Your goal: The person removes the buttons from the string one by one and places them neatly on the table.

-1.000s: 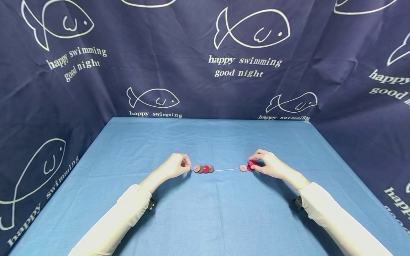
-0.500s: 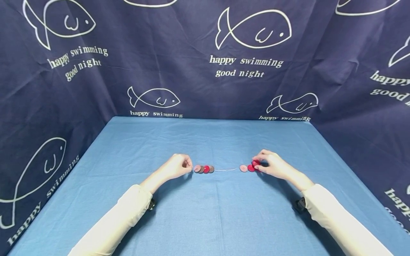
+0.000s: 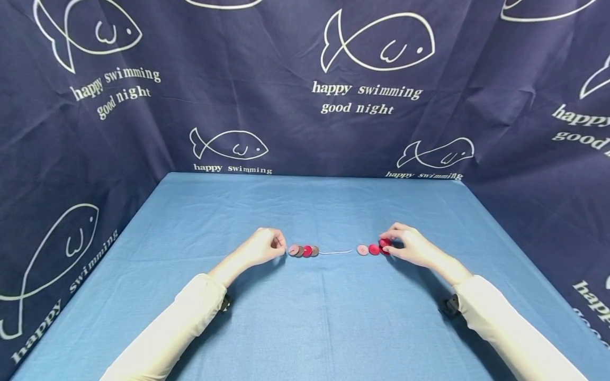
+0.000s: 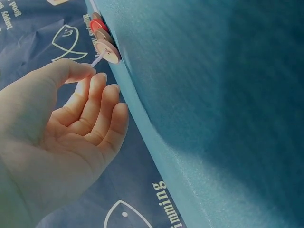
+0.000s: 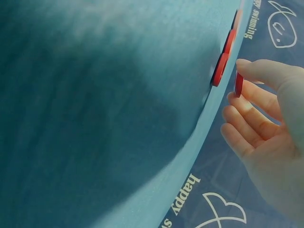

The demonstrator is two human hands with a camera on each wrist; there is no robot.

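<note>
A pale string (image 3: 335, 252) lies across the blue table (image 3: 305, 317). Several buttons (image 3: 303, 251), pink, brown and red, sit in a row on its left part. My left hand (image 3: 265, 246) pinches the string's left end (image 4: 96, 61) between thumb and forefinger, right beside the first pink button (image 4: 107, 51). At the string's right end lie a pink button (image 3: 362, 250) and a red button (image 3: 374, 249). My right hand (image 3: 407, 246) pinches another red button (image 3: 385, 243) on edge (image 5: 238, 84), just right of those two.
A dark blue cloth (image 3: 305, 84) printed with white fish and words hangs behind and along both sides of the table. White sleeves (image 3: 171, 333) cover both forearms. The table's near half and far half hold nothing else.
My right hand has drawn slightly to the right with its red button, and one red button now lies free beside the pink one. The left hand has stayed put.
</note>
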